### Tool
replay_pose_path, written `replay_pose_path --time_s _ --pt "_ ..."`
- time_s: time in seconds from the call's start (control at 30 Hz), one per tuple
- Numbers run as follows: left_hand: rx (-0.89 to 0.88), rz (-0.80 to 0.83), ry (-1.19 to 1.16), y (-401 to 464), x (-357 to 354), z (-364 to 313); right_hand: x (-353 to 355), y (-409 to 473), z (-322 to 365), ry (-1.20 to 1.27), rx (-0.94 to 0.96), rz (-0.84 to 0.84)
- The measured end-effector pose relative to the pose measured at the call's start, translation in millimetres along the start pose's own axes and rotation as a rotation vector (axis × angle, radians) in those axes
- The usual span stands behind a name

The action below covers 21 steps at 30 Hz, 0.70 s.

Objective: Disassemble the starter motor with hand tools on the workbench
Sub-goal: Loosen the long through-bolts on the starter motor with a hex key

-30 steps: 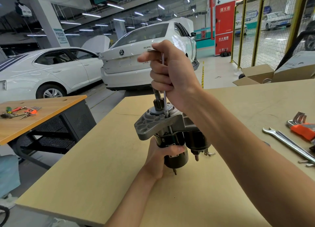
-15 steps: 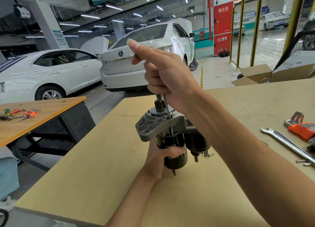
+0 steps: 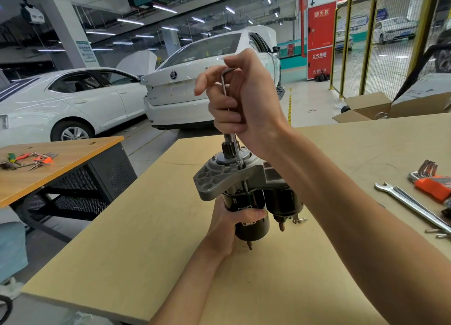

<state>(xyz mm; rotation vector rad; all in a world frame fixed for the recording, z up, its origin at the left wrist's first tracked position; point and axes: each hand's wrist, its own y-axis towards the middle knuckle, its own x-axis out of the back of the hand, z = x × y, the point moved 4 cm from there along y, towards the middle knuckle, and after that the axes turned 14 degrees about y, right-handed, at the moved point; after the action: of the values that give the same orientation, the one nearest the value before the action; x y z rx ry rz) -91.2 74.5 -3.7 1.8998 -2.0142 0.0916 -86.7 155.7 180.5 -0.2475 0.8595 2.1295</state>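
On the left, a side table (image 3: 61, 168) carries a scatter of small tools (image 3: 29, 160). Mid-frame, the left hand (image 3: 227, 229) wraps its fingers round the black body of the starter motor (image 3: 246, 190), held upright just above the main table (image 3: 146, 239). The right hand (image 3: 244, 102) grips a hex key (image 3: 225, 81) — fingers curled tight on its shaft, tip seated at the grey housing. Likely a through-bolt is being backed out; next comes another steady turn. The hand has re-gripped since half a second ago — forefinger now folded. Spanners (image 3: 410, 202) lie right.
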Motion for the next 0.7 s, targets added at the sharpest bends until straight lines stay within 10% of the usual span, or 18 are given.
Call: replay_pose_path --time_s 0.7 --pt "-0.03 0.015 -0.011 -0.5 -1.0 -1.4 0.5 0.1 -2.6 0.235 -0.038 -0.006"
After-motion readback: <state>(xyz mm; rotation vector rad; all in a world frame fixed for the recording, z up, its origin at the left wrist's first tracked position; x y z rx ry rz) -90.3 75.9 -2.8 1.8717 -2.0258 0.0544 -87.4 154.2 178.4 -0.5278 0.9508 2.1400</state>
